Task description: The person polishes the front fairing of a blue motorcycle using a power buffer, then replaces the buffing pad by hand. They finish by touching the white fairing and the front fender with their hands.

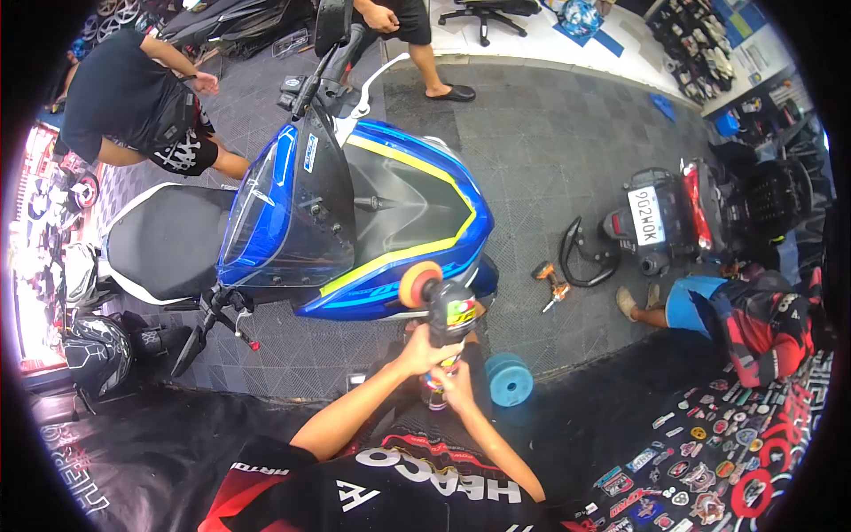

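Note:
My left hand point(424, 353) is wrapped round the body of a handheld power polisher point(454, 312), just behind its dark head. Lower down, nearer my lap, my right hand point(457, 388) grips the polisher's rear end. A round orange and yellow foam pad point(418, 284) is fitted at the tool's front and overlaps the lower edge of the scooter's blue front panel. That blue scooter point(470, 217) with yellow-green trim stands right in front of me, its dark windscreen and black seat off to the left.
A blue round stool or weight plate point(510, 381) is beside my right leg. On the tiled floor lie an orange cordless drill point(551, 285) and a black curved part point(592, 257). Another motorcycle point(687, 217) stands at right, with a crouching person point(753, 324). Two other people are beyond the scooter.

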Tool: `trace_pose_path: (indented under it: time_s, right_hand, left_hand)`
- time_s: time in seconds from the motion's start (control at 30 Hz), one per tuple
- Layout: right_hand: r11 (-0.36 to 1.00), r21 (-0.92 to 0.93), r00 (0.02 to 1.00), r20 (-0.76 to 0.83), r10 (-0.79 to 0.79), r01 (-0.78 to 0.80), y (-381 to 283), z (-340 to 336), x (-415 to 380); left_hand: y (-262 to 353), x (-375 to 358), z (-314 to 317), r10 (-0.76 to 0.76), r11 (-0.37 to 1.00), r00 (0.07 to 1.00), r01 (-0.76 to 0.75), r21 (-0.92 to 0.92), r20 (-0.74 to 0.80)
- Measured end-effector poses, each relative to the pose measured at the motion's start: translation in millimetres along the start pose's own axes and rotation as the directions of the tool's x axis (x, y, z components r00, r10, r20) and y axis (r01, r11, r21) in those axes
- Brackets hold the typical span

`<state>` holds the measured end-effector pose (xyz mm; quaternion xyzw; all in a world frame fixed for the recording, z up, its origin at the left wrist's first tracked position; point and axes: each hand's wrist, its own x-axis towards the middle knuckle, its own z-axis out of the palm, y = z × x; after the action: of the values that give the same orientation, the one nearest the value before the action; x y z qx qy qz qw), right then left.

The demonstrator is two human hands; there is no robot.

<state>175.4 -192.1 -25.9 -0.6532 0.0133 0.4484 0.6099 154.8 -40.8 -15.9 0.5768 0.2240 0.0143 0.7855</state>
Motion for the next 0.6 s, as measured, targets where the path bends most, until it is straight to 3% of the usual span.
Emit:
trace_pose_path:
  time_s: [0.03,0.1,0.13,0.17,0.23,0.3,0.33,0.43,0.6]
  right_hand:
    - [0.99,0.114,0.995,0.065,0.074,-0.081,6,-11,9]
    - [0.98,0.167,0.994,-0.009,0.108,-0.105,37,-38,32]
    - [0.961,0.256,0.994,0.049,0.099,-0.109,4,-37,30]
    - [0.953,0.274,0.991,0.056,0.118,-0.129,0,-46,37]
    - [0.949,0.289,0.991,0.07,0.111,-0.126,-11,-60,50]
    - [0.94,0.299,0.987,0.067,0.149,-0.163,-19,-73,64]
    - [0.936,0.3,0.983,0.064,0.172,-0.183,-22,-81,72]
    - [0.9,0.367,0.97,0.04,0.238,-0.236,-31,-104,96]
    - [0.861,0.374,0.939,0.132,0.318,-0.344,-64,-142,128]
  left_hand:
    - [-2,13,7,-0.035,0.999,0.999,0.035,0.033,0.008]
    - [30,31,23,-0.051,0.991,0.999,0.053,0.123,-0.015]
    - [15,46,29,-0.04,0.993,0.999,0.039,0.114,0.01]
    - [-2,61,32,-0.033,0.994,0.999,0.029,0.108,0.036]
    - [5,83,39,-0.161,0.963,0.985,0.143,0.228,0.06]
    - [-10,107,51,-0.061,0.979,0.998,0.063,0.195,-0.016]
    - [-10,117,53,-0.19,0.955,0.982,0.184,0.231,0.005]
    - [-4,149,68,-0.235,0.933,0.972,0.23,0.276,-0.016]
    - [-3,195,96,-0.235,0.894,0.952,0.291,0.341,-0.196]
